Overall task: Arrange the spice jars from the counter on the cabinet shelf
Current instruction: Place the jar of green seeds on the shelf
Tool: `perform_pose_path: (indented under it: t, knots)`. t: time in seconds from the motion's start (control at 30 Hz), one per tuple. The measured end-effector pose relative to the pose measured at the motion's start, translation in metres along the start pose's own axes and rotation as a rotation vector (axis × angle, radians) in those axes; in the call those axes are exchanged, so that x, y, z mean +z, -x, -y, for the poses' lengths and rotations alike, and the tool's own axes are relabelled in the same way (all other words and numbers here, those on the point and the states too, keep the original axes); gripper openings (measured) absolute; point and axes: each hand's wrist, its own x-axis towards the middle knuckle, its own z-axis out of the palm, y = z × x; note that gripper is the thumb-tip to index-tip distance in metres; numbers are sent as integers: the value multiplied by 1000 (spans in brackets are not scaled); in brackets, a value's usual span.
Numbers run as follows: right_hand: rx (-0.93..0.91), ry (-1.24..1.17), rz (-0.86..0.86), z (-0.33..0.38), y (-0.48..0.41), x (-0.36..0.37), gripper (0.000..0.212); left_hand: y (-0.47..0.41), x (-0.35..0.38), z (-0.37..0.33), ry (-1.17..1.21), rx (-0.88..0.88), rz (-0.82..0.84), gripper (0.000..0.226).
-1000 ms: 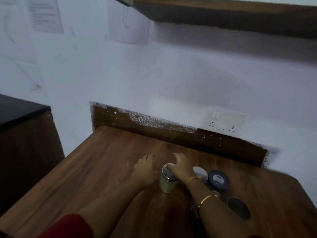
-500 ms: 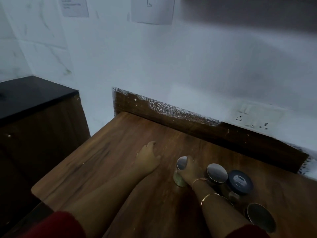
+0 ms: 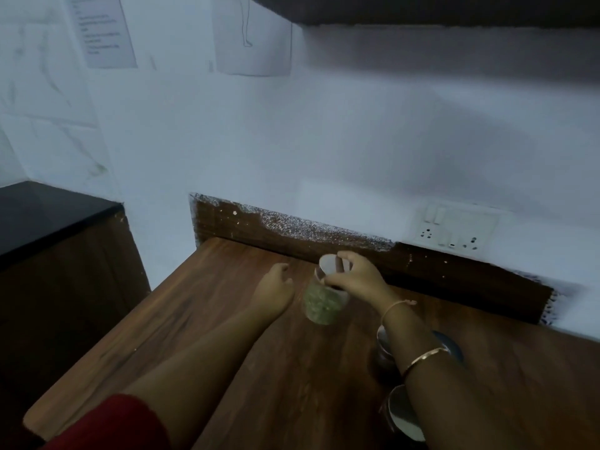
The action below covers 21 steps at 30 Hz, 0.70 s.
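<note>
You are near the start, I judge — your right hand (image 3: 354,276) grips the silver-lidded glass jar of green spice (image 3: 321,303) at centre frame, your left hand (image 3: 274,292) rests loose and empty on the brown wooden counter (image 3: 324,384), and the other metal-lidded jars (image 3: 404,417) at lower right are not yet in the dark cabinet (image 3: 422,9) at the top edge.

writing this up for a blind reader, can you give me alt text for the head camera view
A person's right hand grips a glass jar of green spice by its lid, tilted, over a wooden counter, while the left hand rests on the counter beside it. Near the right forearm sit more jars, partly hidden by it.
</note>
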Motion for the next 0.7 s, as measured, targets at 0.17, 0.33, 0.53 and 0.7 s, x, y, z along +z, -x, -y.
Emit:
perform_pose_path:
  t: [0.17, 0.33, 0.53, 0.7]
  knots:
    - [-176, -269, -50, 61, 14, -56, 64, -16, -16, -45, 396, -27, 2, 41]
    - [-303, -467, -70, 104, 28, -103, 47, -12, -36, -84, 1048, -89, 494, 59]
    - [-475, -707, -33, 132, 40, -137, 35, -4, -57, -128, 1306, 42, 768, 79]
    - [-526, -1050, -119, 153, 49, -154, 30, 9, -63, -162, 1325, 252, 745, 70]
